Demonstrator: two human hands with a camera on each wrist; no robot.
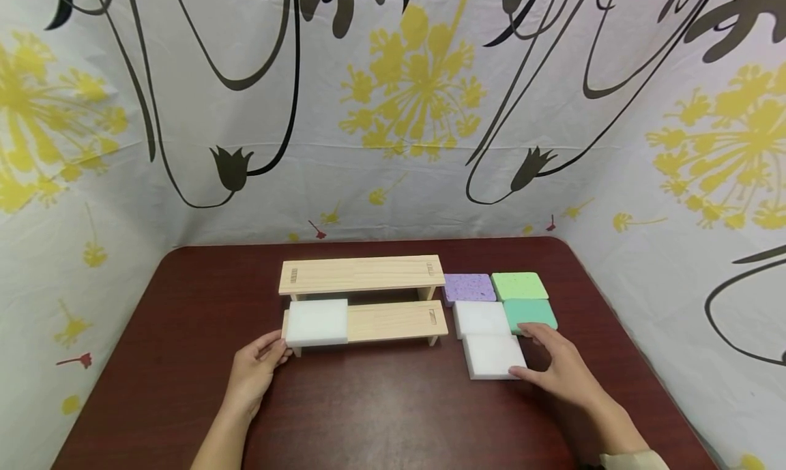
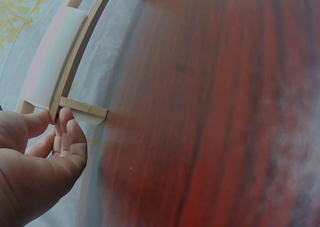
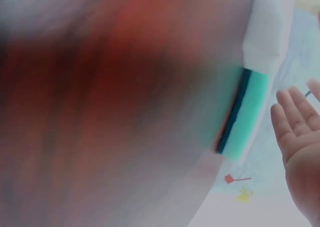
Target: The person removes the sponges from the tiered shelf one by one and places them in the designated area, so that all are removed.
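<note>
My left hand [image 1: 256,373] pinches the left end of the front wooden shelf [image 1: 393,323], thumb above and fingers below the board's edge in the left wrist view. A white sponge block [image 1: 316,322] lies on that shelf's left end. My right hand [image 1: 568,371] hovers at the sponges on the right, its thumb near the nearest white block [image 1: 493,356] and its fingertips by the teal sponge [image 1: 531,314]. In the right wrist view its fingers [image 3: 297,112] are straight and hold nothing; a teal sponge with a dark underside [image 3: 247,114] lies beside them.
A taller wooden shelf [image 1: 362,274] stands behind the front one. Another white block [image 1: 481,318], a purple sponge [image 1: 469,288] and a light green sponge [image 1: 519,286] lie to the right. The dark red table [image 1: 368,415] meets patterned cloth [image 1: 393,197] at its back and sides.
</note>
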